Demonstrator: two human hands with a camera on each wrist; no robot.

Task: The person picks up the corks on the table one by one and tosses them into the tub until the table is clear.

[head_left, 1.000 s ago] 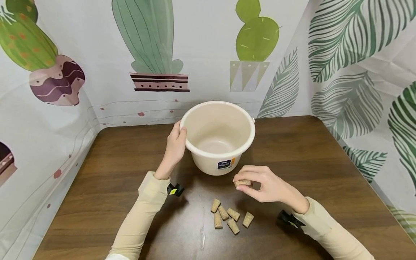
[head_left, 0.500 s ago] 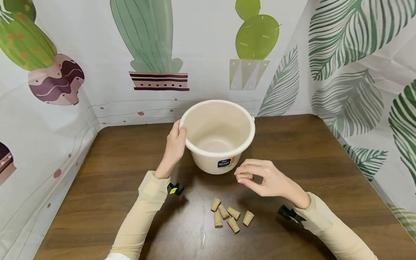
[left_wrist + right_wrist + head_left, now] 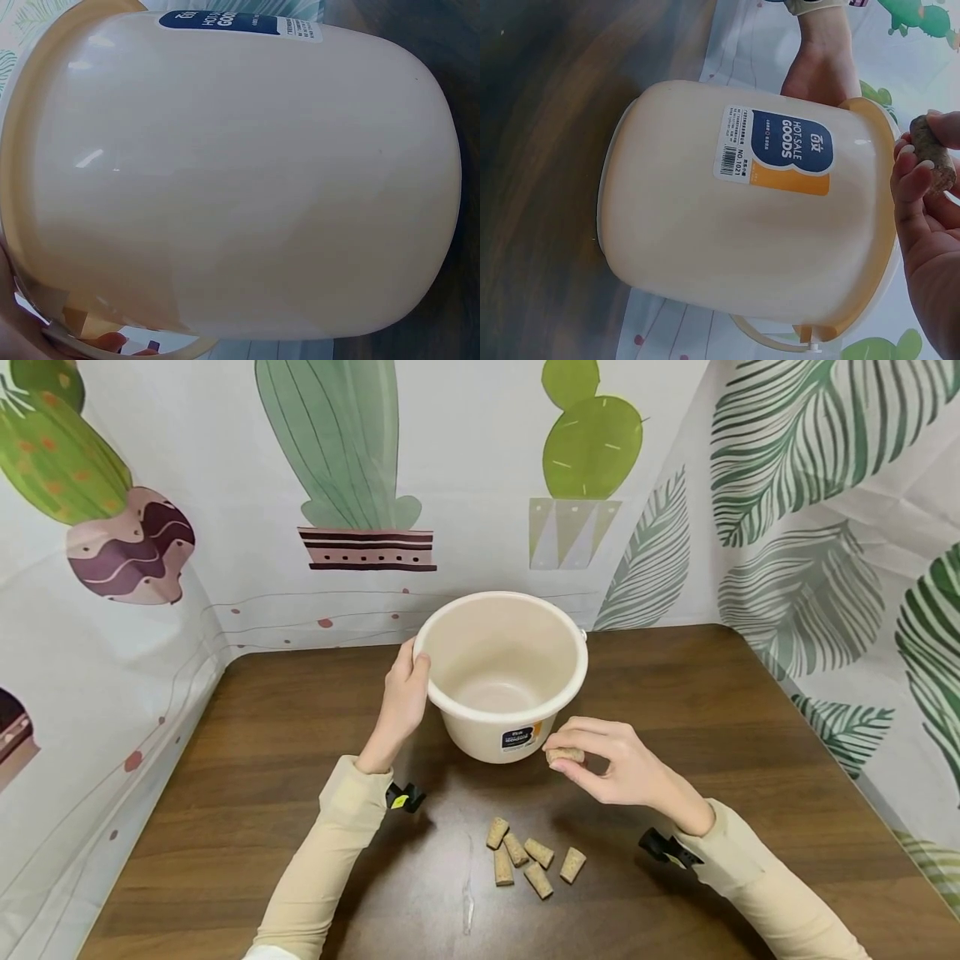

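Note:
A cream plastic bucket [image 3: 474, 737] stands toward the back of the table, and its inside shows no objects. At its left rim my left hand [image 3: 402, 697] grips with the thumb over the edge; the other fingers are mostly hidden. Between thumb and fingertips my right hand [image 3: 618, 768] pinches a cork [image 3: 566, 755], just right of the bucket's front and below its rim. The right wrist view shows that cork [image 3: 932, 154] more closely, near the rim. Several tapered corks [image 3: 538, 853] lie in a loose group on the table in front of the bucket.
The brown wooden table [image 3: 247, 827] ends at a patterned cloth backdrop [image 3: 480, 468] behind the bucket. A bucket handle [image 3: 769, 341] hangs beside the wall in the right wrist view. Black devices [image 3: 405, 797] are strapped at both wrists.
My right hand has moved slightly away from me and up, carrying the cork nearer to the bucket. The left hand, bucket and loose corks stay where they were.

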